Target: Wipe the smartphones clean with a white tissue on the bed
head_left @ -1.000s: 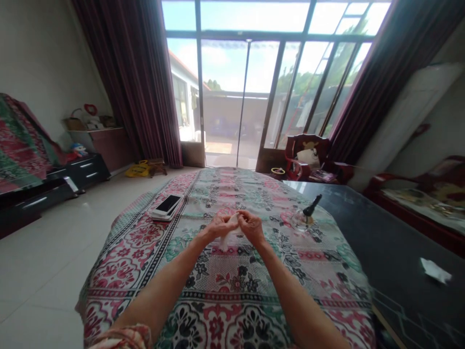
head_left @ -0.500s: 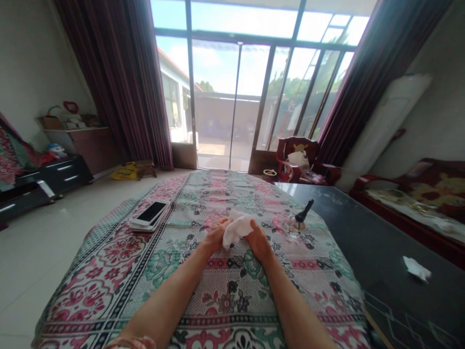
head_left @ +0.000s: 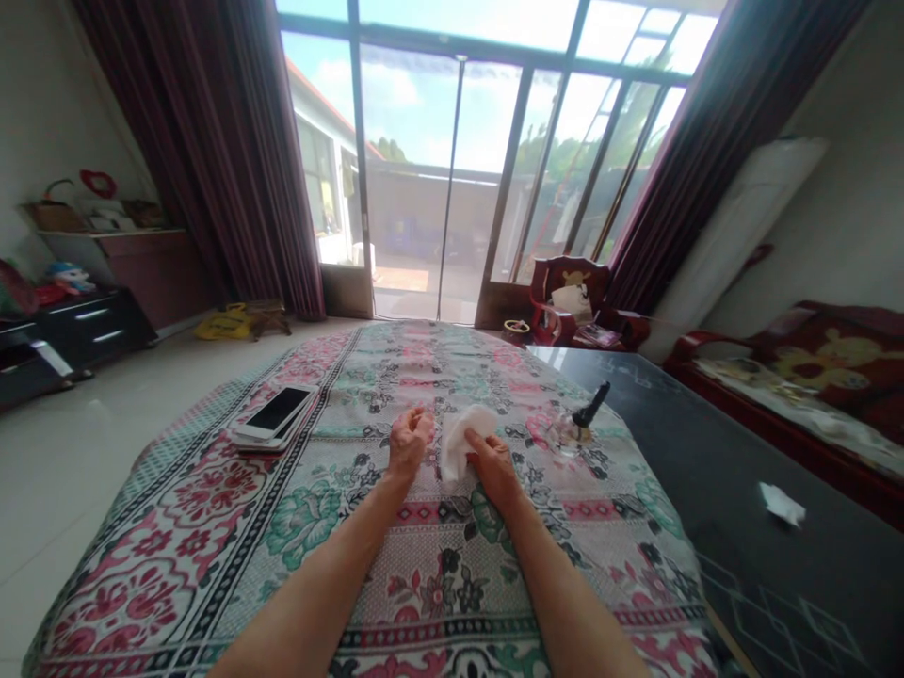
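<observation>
A white tissue (head_left: 462, 435) is pinched in my right hand (head_left: 496, 463), thumb on top, its loose part spreading to the left. My left hand (head_left: 411, 441) is apart from the tissue, just to its left, with fingers curled together; whether anything small sits inside them cannot be made out. Both hands are over a floral tablecloth (head_left: 438, 537) in pink, green and grey. Right of my right hand stands a small clear glass container (head_left: 565, 435) with a black-handled object (head_left: 591, 405) leaning up from it.
Stacked phones (head_left: 279, 414) lie on the cloth at the left. A dark table (head_left: 678, 452) adjoins on the right, with a crumpled white tissue (head_left: 782, 505) on it. Beyond are a wooden armchair (head_left: 572, 301), a sofa (head_left: 833, 377) and glass doors (head_left: 430, 207).
My left hand has come away from the tissue and moved left, its fingers curled. The tissue stays in my right hand, which now grips it from above. The view has shifted slightly.
</observation>
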`<state>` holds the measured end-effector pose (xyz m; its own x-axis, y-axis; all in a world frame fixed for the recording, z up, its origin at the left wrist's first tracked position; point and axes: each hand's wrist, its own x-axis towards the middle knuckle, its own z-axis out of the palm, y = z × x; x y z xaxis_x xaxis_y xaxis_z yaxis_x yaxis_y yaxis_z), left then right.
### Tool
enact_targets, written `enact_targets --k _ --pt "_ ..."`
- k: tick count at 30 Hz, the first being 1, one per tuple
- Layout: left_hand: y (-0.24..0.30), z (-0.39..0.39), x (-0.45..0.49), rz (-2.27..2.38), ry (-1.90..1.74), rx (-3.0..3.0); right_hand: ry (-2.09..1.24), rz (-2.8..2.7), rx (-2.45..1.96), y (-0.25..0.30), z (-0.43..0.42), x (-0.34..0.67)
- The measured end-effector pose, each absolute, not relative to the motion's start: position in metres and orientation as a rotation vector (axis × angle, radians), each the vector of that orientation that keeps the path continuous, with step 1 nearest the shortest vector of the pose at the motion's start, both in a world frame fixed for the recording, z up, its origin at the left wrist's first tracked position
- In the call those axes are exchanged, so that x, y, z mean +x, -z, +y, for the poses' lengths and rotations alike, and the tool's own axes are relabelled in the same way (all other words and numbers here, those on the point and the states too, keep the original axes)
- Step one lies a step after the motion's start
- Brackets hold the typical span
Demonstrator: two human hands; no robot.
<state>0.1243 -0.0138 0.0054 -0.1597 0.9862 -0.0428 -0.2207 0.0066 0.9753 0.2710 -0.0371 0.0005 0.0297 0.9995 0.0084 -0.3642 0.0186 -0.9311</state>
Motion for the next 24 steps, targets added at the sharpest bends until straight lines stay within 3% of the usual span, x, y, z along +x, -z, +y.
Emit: enact_targets --k 4,8,16,24 --pt "-0.017 -0.024 0.121 1.07 -1.225 1.196 -1.332 -0.943 -0.931 -0.001 -0.041 0.27" --pt "-0.021 -0.036 0.129 0.772 -0.955 1.038 -1.307 -1.006 -0.917 -0.001 -0.043 0.271" --pt "-0.014 -0.027 0.136 0.688 -0.966 0.582 -0.895 -1.094 -1.083 -0.002 -0.04 0.271" --pt "-0.023 -0.028 0.129 0.578 -0.838 0.632 -1.279 -0.981 -0.857 -0.022 -0.047 0.263"
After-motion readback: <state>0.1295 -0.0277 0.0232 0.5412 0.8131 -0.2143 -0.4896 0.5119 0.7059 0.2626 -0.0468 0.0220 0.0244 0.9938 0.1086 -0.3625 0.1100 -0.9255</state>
